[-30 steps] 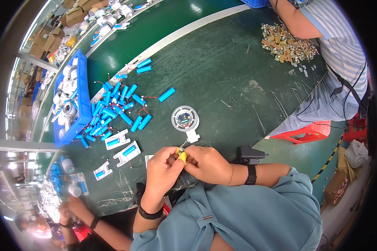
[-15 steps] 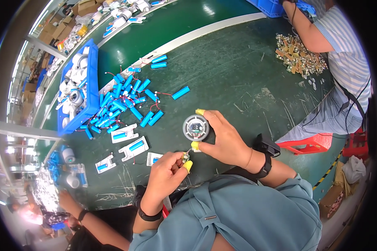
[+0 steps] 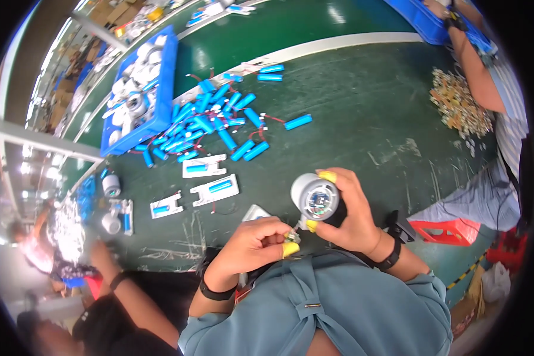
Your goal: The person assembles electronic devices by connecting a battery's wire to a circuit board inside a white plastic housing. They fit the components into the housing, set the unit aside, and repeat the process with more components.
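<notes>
My right hand (image 3: 356, 219), with yellow covers on its thumb and a fingertip, grips a round white and grey housing (image 3: 303, 190) by its side. The housing is tilted, and a small circuit board (image 3: 320, 202) shows inside its open end. Just left of it, my left hand (image 3: 250, 246) pinches a small pale and metallic part (image 3: 293, 236) between its yellow-covered thumb and its fingers. That part is close to the housing's lower edge; its exact kind is too small to make out. A white tray piece (image 3: 256, 213) lies beyond my left hand, partly covered by it.
Blue battery cells (image 3: 203, 123) with red wires lie heaped at the far left, beside a blue crate (image 3: 167, 83) of white housings. Several white holders (image 3: 215, 189) bear cells. Small boards (image 3: 457, 104) are piled at far right near a co-worker's arm (image 3: 477, 77). Another person's arm (image 3: 139, 305) reaches in at left.
The view has shifted, so the table's things appear further right or higher. The housing has tipped, and more of its side wall shows. Both hands keep their grips.
</notes>
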